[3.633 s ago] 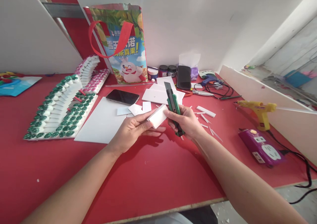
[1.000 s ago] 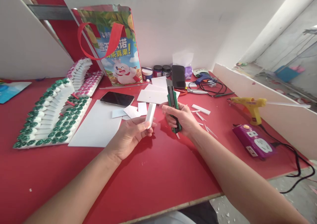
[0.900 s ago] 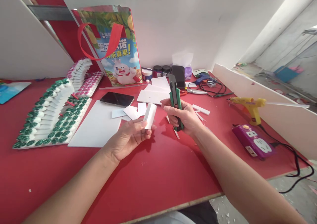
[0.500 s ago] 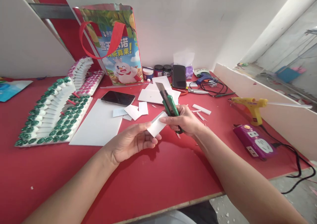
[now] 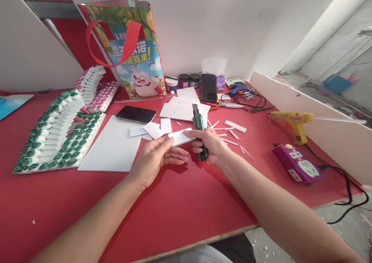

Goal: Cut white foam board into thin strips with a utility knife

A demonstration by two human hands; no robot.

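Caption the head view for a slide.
Left hand and right hand hold a white piece over a red table; the right also grips a green knife.

Utility knife point(image 5: 198, 121): green-and-black body, blade extended, tip forward. White piece point(image 5: 178, 137): rectangular, slightly tilted, just left of the utility knife, long side crosswise to it.

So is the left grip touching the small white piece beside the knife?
Touching. The head view shows it: the left grip has its thumb over the left end of the small white piece, with no gap visible.
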